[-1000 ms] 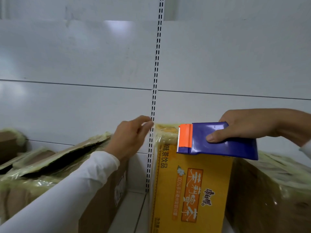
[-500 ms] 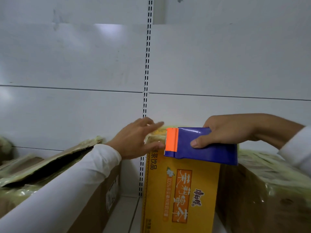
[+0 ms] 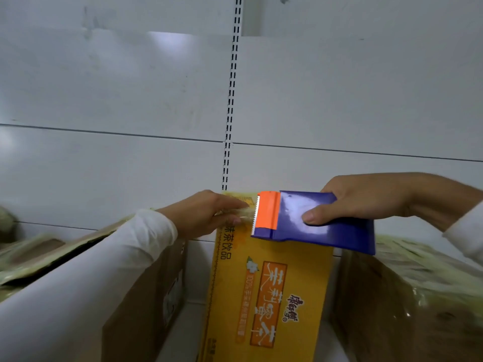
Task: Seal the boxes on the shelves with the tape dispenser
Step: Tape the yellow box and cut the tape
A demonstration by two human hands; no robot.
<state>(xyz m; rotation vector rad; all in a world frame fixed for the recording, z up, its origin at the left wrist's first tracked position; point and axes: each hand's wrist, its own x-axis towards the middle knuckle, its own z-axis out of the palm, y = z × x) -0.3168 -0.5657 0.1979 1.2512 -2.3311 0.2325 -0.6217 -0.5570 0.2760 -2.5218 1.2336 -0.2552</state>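
Right hand (image 3: 366, 199) grips tape dispenser (image 3: 308, 220) atop yellow box (image 3: 261, 296) — left hand (image 3: 206, 212) apparently pinching tape.

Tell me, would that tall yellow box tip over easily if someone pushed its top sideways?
Probably yes: the yellow box stands tall and narrow. A gap separates it from the brown box on the left, so it might lean that way. The left hand at its top likely steadies it.

Hands (image 3: 206, 214) (image 3: 366, 198) tape yellow box (image 3: 264, 296) with dispenser (image 3: 308, 220).

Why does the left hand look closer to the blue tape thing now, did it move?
Yes. The left hand moved right, past the slotted upright, onto the yellow box by the tape dispenser.
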